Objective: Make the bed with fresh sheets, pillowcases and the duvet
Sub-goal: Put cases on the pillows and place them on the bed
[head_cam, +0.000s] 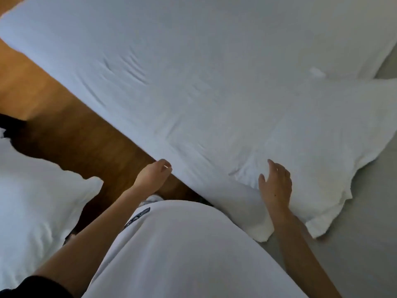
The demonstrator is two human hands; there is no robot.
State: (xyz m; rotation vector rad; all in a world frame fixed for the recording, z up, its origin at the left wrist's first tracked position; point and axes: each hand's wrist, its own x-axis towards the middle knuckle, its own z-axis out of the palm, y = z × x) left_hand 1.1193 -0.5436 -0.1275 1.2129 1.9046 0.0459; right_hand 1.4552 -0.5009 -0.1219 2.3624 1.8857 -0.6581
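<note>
The left hand (155,173) pinches the pillow (214,117) edge with curled fingers, while the right hand (277,186) hovers above it, fingers spread wide.

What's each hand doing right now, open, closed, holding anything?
Left hand: curled shut, pinching the edge of the white duvet.
Right hand: open, fingers spread, resting on the pillow, gripping nothing.
</note>
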